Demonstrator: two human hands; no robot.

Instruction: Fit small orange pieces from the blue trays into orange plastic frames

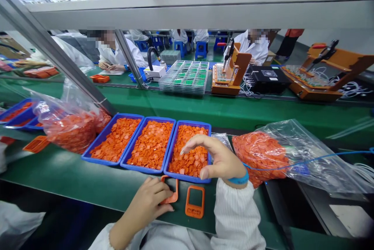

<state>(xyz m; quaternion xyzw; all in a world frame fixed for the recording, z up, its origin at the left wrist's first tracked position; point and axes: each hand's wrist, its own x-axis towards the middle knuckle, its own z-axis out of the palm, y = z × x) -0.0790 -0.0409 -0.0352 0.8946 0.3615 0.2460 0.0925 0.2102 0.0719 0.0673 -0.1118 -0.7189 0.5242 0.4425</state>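
- Green factory tabletop [87, 181] carries blue plastic trays [159, 119] of orange pieces [150, 142].
- Left hand [149, 203] grip clasps flat orange plastic frame [173, 195].
- Right hand [217, 160], grip released, hovers over rightmost tray [187, 178].

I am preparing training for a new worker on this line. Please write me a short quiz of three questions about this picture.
1. What does the left hand hold?
A) an orange frame
B) a green circuit board
C) a white cable
2. True or false: the right hand is over the rightmost blue tray.
3. How many trays are in the row of blue trays directly in front of the hands?

Key: 1 A; 2 true; 3 three.
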